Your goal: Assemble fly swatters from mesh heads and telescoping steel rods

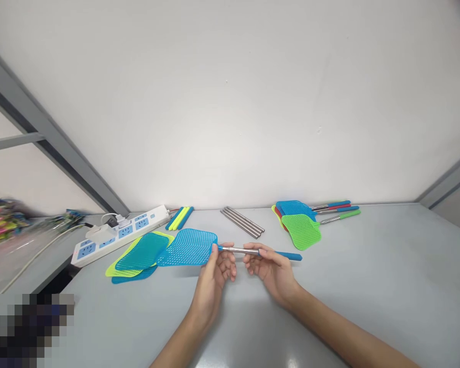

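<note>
Between my two hands a blue fly swatter (pixel 191 247) is held level above the table, its mesh head to the left and its metal rod and blue grip to the right. My left hand (pixel 216 268) pinches it where the head meets the rod. At the joint of rod and blue grip, my right hand (pixel 270 263) is closed on it. Left of my hands lie loose swatter heads (pixel 138 255) in blue and yellow-green, overlapping. Behind them are several blue and yellow grips (pixel 179 218) side by side. Several bare metal rods (pixel 242 222) lie near the wall.
Swatters with handles (pixel 302 232), in green, blue and red, are piled at the back right. A white power strip (pixel 120 232) with plugs lies along the left table edge. Beyond it are colourful plastic-wrapped items (pixel 15 222). A white wall (pixel 245 112) borders the back.
</note>
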Demonstrator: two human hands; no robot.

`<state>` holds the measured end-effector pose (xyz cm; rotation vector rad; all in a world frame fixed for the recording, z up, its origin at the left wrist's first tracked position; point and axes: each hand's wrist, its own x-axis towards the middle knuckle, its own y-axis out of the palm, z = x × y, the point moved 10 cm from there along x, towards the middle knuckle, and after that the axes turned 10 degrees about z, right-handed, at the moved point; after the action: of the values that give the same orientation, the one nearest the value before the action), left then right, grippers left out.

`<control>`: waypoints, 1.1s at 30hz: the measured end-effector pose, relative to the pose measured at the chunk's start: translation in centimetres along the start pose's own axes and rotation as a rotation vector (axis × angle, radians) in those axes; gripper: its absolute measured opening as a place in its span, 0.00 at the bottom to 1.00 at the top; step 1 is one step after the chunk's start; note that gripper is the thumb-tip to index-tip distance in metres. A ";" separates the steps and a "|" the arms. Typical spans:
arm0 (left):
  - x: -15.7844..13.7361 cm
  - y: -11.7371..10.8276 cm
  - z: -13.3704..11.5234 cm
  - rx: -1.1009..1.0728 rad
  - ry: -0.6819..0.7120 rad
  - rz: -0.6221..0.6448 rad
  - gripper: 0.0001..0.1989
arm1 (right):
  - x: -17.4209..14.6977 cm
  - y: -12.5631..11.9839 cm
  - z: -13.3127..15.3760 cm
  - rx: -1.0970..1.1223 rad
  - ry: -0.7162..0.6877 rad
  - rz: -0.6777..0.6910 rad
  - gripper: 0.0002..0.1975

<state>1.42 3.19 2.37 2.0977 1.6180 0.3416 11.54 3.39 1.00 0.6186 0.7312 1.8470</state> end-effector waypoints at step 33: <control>-0.8 0.5 0.9 0.684 0.086 -0.016 0.19 | 0.0 0.2 -1.9 -0.344 0.036 0.065 0.15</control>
<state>1.99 2.14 1.95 2.5730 2.0001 -0.1639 10.10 2.96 -0.18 0.3895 0.4047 1.9890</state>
